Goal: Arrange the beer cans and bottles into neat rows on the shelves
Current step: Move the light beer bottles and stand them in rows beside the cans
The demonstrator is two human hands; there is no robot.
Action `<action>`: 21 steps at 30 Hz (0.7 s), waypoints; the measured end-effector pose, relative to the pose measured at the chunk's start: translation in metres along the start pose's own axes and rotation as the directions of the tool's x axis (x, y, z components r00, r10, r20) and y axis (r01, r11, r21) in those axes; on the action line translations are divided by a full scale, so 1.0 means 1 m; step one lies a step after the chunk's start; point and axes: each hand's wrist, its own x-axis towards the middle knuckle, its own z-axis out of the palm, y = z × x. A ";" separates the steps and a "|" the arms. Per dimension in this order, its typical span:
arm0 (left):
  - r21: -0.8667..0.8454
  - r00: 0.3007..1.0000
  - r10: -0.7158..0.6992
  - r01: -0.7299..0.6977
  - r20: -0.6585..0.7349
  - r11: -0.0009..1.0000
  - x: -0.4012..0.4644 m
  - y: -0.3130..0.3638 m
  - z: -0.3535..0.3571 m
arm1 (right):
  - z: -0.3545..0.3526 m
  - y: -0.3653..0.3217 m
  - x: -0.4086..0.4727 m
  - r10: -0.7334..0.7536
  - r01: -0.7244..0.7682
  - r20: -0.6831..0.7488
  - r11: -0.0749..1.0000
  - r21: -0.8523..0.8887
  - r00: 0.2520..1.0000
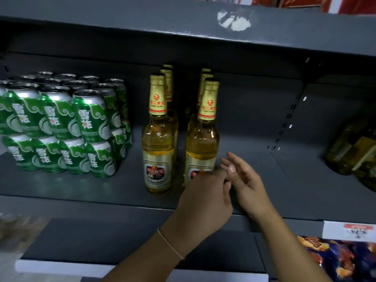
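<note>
Head | bottles (157, 137): amber, gold foil necks, 2 rows

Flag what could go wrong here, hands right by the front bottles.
1. The left hand sits low in front of the right front bottle; a nudge could tip that tall bottle into those behind it.
2. The cans are stacked two high near the left front bottle; sliding it left might topple them.

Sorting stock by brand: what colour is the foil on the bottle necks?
Gold foil with a red emblem and red bands on the bottles, clearest in the head view.
</note>
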 end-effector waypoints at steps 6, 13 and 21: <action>-0.119 0.991 0.113 -0.121 -0.075 0.986 0.045 0.037 0.037 | -0.069 -0.021 -0.002 -0.029 0.026 -0.150 0.999 -0.019 0.988; -0.179 0.979 0.201 -0.194 0.023 0.965 0.111 0.093 0.111 | -0.180 -0.049 -0.004 -0.125 0.077 -0.297 0.983 -0.166 0.947; -0.281 0.952 0.279 -0.236 0.125 0.930 0.158 0.173 0.184 | -0.308 -0.057 -0.014 -0.273 0.110 -0.516 0.940 -0.323 0.812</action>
